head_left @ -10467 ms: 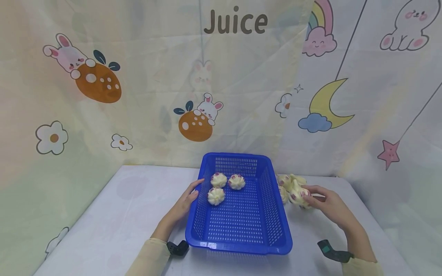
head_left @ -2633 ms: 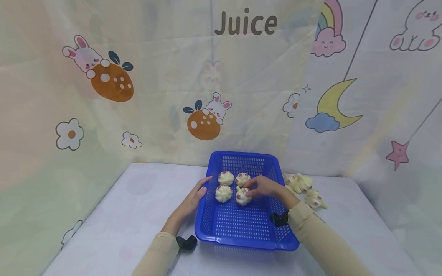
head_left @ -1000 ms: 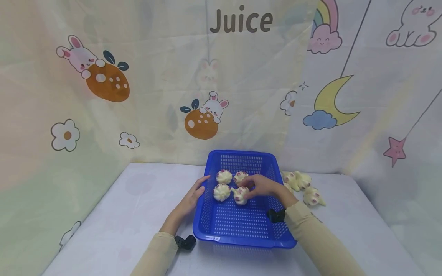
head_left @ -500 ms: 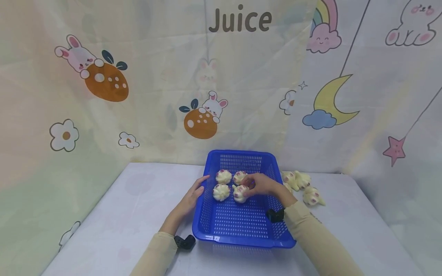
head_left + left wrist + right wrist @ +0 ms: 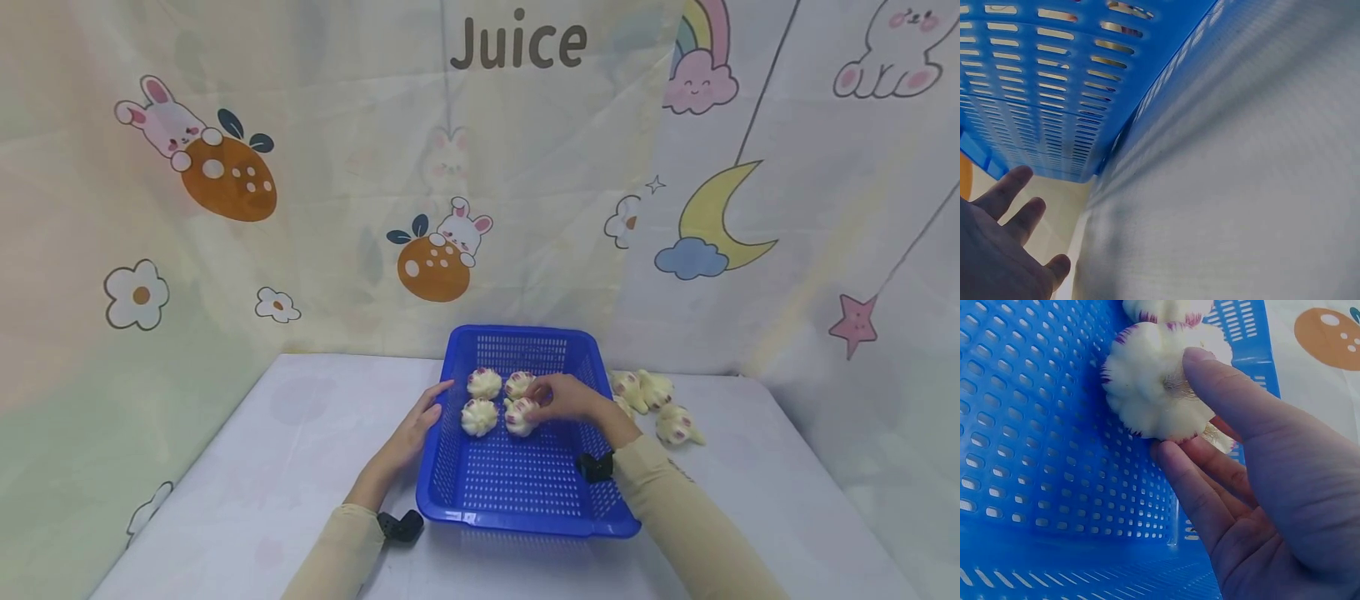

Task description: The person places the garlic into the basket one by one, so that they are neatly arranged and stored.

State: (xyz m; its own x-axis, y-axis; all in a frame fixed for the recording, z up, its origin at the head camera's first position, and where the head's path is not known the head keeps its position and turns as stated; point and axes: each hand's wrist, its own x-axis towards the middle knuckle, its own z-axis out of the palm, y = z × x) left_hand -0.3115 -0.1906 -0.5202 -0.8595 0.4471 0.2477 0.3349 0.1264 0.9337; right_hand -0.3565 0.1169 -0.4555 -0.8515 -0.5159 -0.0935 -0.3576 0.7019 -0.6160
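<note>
A blue perforated basket (image 5: 517, 522) holds several white garlic bulbs with purple streaks, grouped toward its far left. Inside it, my right hand (image 5: 564, 398) pinches the nearest right garlic bulb (image 5: 517, 419). In the right wrist view the thumb (image 5: 1222, 384) lies on the bulb's root end, while other fingers reach its lower side; part of the bulb is hidden behind the thumb. My left hand (image 5: 411, 429) rests at the basket's left rim with its fingers extended. The left wrist view shows those fingers spread beside the perforated wall (image 5: 1041, 94).
More garlic bulbs (image 5: 656, 390) lie on the white table right of the basket, one (image 5: 676, 426) a little nearer with its stem pointing right. A printed cloth (image 5: 525, 208) hangs behind the table. Each wrist wears a black device (image 5: 401, 527).
My right hand has gone from the pile at the right into the basket, bringing one garlic bulb there. Lately that bulb has turned and shifted slightly back in its grip. The left hand stays at the rim.
</note>
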